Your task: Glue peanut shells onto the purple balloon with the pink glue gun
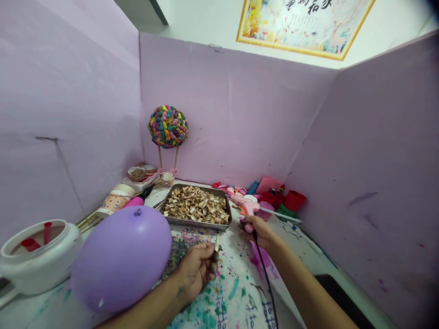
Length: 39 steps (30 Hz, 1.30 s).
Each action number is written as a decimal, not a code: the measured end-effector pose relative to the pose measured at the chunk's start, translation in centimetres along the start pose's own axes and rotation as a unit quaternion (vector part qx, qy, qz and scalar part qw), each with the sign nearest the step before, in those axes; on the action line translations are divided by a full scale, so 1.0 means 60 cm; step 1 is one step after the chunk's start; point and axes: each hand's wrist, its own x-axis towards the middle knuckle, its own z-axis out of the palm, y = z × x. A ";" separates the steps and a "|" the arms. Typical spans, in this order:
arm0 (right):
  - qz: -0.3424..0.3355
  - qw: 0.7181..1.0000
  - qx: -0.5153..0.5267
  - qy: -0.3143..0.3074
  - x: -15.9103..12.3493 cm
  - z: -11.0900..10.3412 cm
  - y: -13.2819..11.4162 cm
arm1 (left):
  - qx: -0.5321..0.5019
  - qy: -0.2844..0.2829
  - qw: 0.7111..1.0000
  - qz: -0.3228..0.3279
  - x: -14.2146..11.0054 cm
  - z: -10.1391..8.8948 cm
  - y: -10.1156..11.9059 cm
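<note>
We log a framed poster [305, 27], cut off at the top. Purple balloon [121, 258] at left, lower edge partly behind the left forearm. White pot [43, 265] cut off at left edge. Metal tray [197, 225] of shell pieces [195, 204] beyond the hands. Right hand [259, 232] wraps a pink glue gun [248, 208], covering most of its handle. Left hand [198, 269] pinches a small pale piece [217, 244]; we can't make out its covered end.

Smooth glossy balloon [125, 260], rough shells [196, 205], metal tray [199, 224]; plastic glue gun [248, 207]
</note>
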 end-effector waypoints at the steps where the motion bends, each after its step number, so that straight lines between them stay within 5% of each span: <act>1: 0.006 1.000 0.003 -0.003 -0.013 0.001 -0.005 | -0.001 0.000 1.000 -0.001 -0.001 -0.001 0.001; 10: 0.010 0.999 0.016 -0.033 -0.152 0.056 0.006 | 0.017 -0.037 0.998 -0.044 -0.016 0.002 -0.004; 19: 0.014 0.999 0.024 -0.034 -0.145 0.064 0.036 | 0.031 -0.058 0.995 -0.078 -0.017 -0.001 -0.005; 29: 0.004 0.999 0.002 -0.037 -0.160 0.067 0.017 | 0.050 -0.071 0.993 -0.077 -0.032 0.001 0.000; 34: -0.015 0.999 -0.034 0.013 -0.161 0.039 0.018 | -0.010 0.009 0.999 -0.039 -0.025 -0.006 0.005; 39: -0.047 0.998 -0.043 -0.001 -0.179 0.004 0.030 | -0.053 0.051 0.996 -0.041 -0.016 -0.014 0.016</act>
